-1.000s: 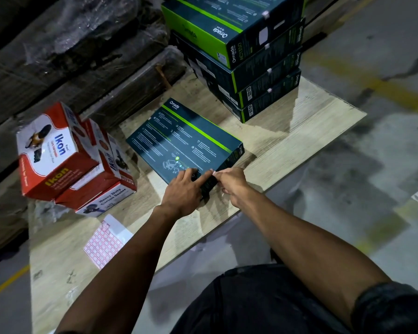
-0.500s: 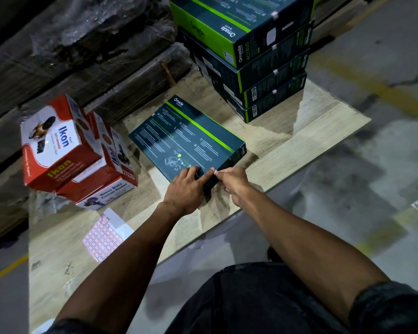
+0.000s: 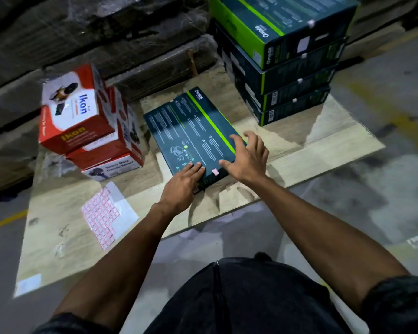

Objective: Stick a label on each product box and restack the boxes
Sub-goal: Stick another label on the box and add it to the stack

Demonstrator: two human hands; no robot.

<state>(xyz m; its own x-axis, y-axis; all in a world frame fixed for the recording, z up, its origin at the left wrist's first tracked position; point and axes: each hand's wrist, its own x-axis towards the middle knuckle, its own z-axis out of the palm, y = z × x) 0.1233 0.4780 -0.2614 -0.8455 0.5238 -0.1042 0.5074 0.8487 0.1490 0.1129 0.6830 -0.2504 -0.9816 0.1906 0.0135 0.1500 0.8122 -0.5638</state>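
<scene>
Item: dark green product box (image 3: 191, 131), lying flat on the wooden surface (image 3: 311, 150), between the red boxes (image 3: 87, 126) and the green stack (image 3: 287, 68). Pink label (image 3: 215, 172) sits on its near end face. Left hand (image 3: 182, 186): fingers straight, pressing the near top edge, grip on nothing. Right hand (image 3: 247, 155): spread open over the near right corner, holding nothing. Label sheet (image 3: 101, 213) lies nearby. Advice: rub the label flat at its edges, then lift the box with both hands, level, onto the stack.
</scene>
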